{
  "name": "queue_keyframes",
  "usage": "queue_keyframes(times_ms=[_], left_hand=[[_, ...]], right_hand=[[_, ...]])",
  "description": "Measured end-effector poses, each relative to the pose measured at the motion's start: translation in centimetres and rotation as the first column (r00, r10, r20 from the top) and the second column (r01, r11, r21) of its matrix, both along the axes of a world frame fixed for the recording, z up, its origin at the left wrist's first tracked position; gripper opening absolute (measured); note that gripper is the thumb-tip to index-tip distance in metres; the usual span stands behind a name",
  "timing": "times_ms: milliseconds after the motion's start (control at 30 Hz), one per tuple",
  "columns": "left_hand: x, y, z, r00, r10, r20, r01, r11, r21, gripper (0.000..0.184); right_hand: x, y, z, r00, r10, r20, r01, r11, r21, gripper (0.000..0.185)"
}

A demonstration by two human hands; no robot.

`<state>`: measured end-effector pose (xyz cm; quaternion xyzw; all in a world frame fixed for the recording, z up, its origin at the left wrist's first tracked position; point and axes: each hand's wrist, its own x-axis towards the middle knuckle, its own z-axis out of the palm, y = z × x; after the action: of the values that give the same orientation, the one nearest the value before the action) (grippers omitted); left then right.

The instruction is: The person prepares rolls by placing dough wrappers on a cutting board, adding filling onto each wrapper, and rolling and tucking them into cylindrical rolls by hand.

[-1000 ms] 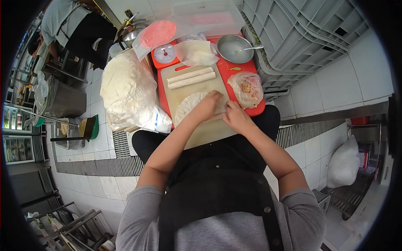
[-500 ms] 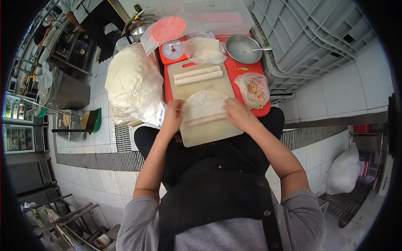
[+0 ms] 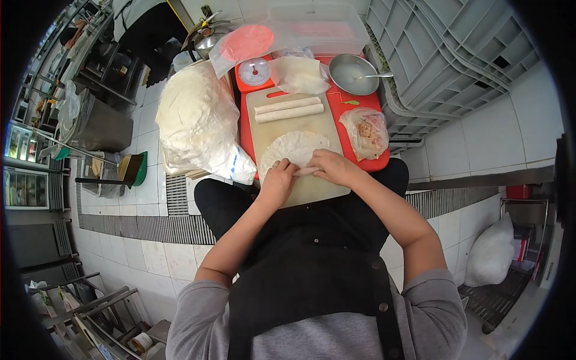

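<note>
A thin round wrapper (image 3: pixel 294 143) lies on the pale cutting board (image 3: pixel 264 133), its near edge folded over a strip of filling. On that folded edge, my left hand (image 3: pixel 279 179) and my right hand (image 3: pixel 329 167) are close together, fingers closed on the roll. The fingers hide most of the filling. Two finished-looking white rolls (image 3: pixel 288 109) lie side by side across the board's far part. To the right, a clear bag of pinkish filling (image 3: pixel 367 133) sits on the red surface (image 3: pixel 337 102).
Behind the board are a red scale (image 3: pixel 254 73), stacked wrappers (image 3: pixel 300 75) and a metal bowl (image 3: pixel 354 73) with a spoon. A large plastic-covered white pile (image 3: pixel 198 120) stands left. Grey crates (image 3: pixel 444 54) rise at right. Another person (image 3: pixel 150 33) stands far left.
My left hand has moved right from the wrapper's left edge to its near middle. My right hand has come inward from the right edge. The wrapper's near edge is now gripped over the filling.
</note>
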<state>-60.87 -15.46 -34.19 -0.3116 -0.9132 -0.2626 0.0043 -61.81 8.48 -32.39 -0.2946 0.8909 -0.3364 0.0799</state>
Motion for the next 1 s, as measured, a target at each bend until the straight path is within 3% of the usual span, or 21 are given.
queue_keyframes(times_ms=[67, 133, 200, 267, 367, 467, 533, 833, 1000], left_hand=[[-0.4, -0.3, -0.1, 0.994, -0.016, 0.108, 0.012, 0.999, 0.039, 0.026], [-0.7, -0.4, -0.1, 0.990, -0.017, 0.138, 0.008, 0.998, 0.066, 0.028], [-0.6, -0.3, 0.6, 0.986, -0.020, 0.165, 0.005, 0.996, 0.094, 0.029], [0.3, 0.6, 2.5, 0.998, 0.054, -0.028, -0.052, 0.997, 0.064, 0.038], [0.7, 0.6, 1.7, 0.991, -0.012, -0.130, 0.010, 1.000, -0.014, 0.044], [0.5, 0.1, -0.1, 0.981, -0.041, -0.187, 0.026, 0.996, -0.081, 0.048], [0.6, 0.2, -0.1, 0.979, -0.043, -0.197, 0.026, 0.996, -0.089, 0.048], [0.3, 0.1, -0.4, 0.972, -0.037, -0.231, 0.012, 0.994, -0.112, 0.046], [0.0, 0.5, 0.3, 0.954, 0.006, -0.299, -0.011, 1.000, -0.015, 0.042]], right_hand=[[-0.6, 0.0, 0.2, 1.000, 0.000, 0.029, 0.000, 1.000, -0.003, 0.023], [-1.2, -0.3, 1.8, 0.974, -0.073, 0.214, 0.068, 0.997, 0.031, 0.027], [-2.0, -0.6, 2.0, 0.955, -0.097, 0.280, 0.086, 0.995, 0.054, 0.026], [-2.6, -0.6, 1.9, 0.930, -0.123, 0.346, 0.102, 0.992, 0.078, 0.029], [-3.4, -0.5, 1.5, 0.935, -0.088, 0.344, 0.082, 0.996, 0.030, 0.024], [-3.7, -0.6, 1.6, 0.912, -0.077, 0.402, 0.040, 0.994, 0.098, 0.021], [-3.0, -0.8, 1.1, 0.999, 0.007, -0.052, -0.002, 0.996, 0.085, 0.023], [-0.1, -2.6, 0.0, 0.985, -0.137, -0.102, 0.136, 0.991, -0.015, 0.013], [-1.4, -2.2, -0.3, 0.988, -0.088, -0.129, 0.095, 0.994, 0.051, 0.013]])
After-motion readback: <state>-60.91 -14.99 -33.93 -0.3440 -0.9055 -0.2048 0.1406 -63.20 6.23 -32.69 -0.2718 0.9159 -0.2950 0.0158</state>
